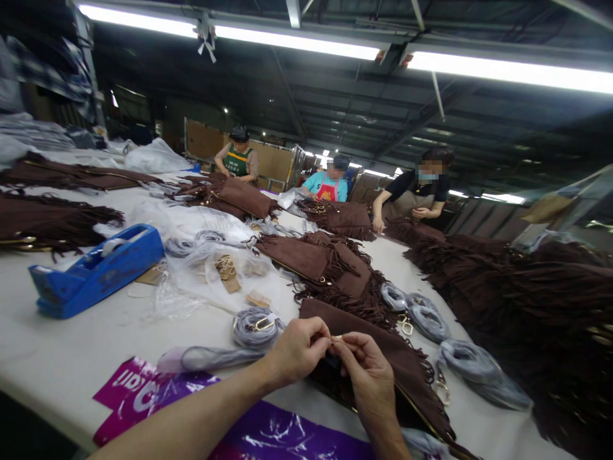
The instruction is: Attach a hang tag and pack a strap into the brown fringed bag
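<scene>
My left hand (299, 350) and my right hand (366, 367) meet over a brown fringed pouch (383, 342) with a gold zipper edge. Both are closed in a pinch, fingertips almost touching. Between them shows something small and pale gold, too small to name. Just left of my left hand lies a coiled grey strap (256, 327) with a gold clasp. A purple plastic sheet (282, 431) lies beneath my forearms.
A blue tape dispenser (100, 268) stands at the left. Clear bags (230, 275) and more fringed pouches (330, 259) cover the middle. Wrapped straps (469, 361) lie at the right beside a large brown pile (536, 300). Three people work across the table.
</scene>
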Motion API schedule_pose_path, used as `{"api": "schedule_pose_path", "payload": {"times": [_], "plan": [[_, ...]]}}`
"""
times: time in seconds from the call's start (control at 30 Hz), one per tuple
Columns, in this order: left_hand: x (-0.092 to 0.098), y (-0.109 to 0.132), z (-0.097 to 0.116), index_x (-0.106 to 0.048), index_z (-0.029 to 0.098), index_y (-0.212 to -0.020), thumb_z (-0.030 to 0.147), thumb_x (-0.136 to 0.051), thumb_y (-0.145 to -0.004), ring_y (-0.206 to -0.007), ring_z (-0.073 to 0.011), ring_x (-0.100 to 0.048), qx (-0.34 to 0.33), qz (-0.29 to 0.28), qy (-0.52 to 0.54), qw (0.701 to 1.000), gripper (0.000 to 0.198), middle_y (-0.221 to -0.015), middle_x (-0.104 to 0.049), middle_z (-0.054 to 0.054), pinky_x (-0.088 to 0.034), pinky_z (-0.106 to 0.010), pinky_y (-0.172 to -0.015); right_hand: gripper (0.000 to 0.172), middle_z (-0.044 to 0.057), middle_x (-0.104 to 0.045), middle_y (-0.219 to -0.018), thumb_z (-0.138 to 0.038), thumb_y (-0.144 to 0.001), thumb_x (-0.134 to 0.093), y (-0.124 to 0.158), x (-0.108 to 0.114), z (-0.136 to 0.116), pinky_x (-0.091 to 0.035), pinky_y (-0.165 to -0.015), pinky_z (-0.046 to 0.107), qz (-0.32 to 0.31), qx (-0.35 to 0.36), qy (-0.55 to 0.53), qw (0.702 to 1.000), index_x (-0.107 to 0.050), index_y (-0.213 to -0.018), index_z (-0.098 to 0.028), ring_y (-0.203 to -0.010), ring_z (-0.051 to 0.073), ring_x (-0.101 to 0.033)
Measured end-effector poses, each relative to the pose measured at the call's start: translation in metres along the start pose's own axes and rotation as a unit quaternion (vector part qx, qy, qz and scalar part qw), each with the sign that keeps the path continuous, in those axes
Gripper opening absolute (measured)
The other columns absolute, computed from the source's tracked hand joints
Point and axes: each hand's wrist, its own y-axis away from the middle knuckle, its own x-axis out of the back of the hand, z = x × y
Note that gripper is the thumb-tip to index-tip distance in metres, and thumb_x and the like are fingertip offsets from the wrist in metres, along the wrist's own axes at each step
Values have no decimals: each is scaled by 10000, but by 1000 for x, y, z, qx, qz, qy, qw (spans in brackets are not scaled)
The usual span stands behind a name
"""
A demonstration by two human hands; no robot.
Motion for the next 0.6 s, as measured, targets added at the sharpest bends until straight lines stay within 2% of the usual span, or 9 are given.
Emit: {"api": "schedule_pose_path", "payload": {"times": [0.13,0.27,0.37,0.5,0.6], "plan": [[-3,1,-1,-605,146,-720,125,-515,-789,-569,-97,-501,1,5,-5,1000,115,-619,-591,18,-355,-196,-568,268,31,-719,-720,-372,-714,-771,1,-1,0,-463,-449,199,-5,14,24,1000,-621,-834,-186,-607,161,-653],[-6,2,-1,-583,157,-704,114,-510,-785,-592,-110,-523,-4,17,-24,1000,118,-620,-586,16,-366,-203,-582,182,20,-702,-736,-352,-766,-716,3,-2,-2,-534,-608,251,-16,61,69,996,-622,-798,-199,-669,169,-657],[-7,4,-2,-573,167,-703,112,-498,-793,-597,-118,-531,-11,18,-44,999,129,-622,-585,13,-367,-210,-583,111,14,-692,-738,-307,-809,-662,5,0,-4,-527,-654,255,-24,107,134,985,-631,-765,-210,-696,169,-648],[-12,6,-7,-577,177,-710,148,-504,-814,-619,-132,-542,-20,2,-87,996,131,-648,-596,1,-372,-219,-590,114,17,-716,-769,-264,-824,-624,5,4,-5,-519,-670,259,-48,151,202,967,-647,-720,-223,-716,183,-662],[-9,3,-9,-590,173,-736,156,-493,-822,-624,-129,-548,-12,-24,-80,996,131,-660,-603,3,-391,-216,-605,106,25,-735,-810,-286,-835,-612,6,4,-8,-530,-700,276,-73,157,230,958,-692,-796,-230,-740,199,-685]]}}
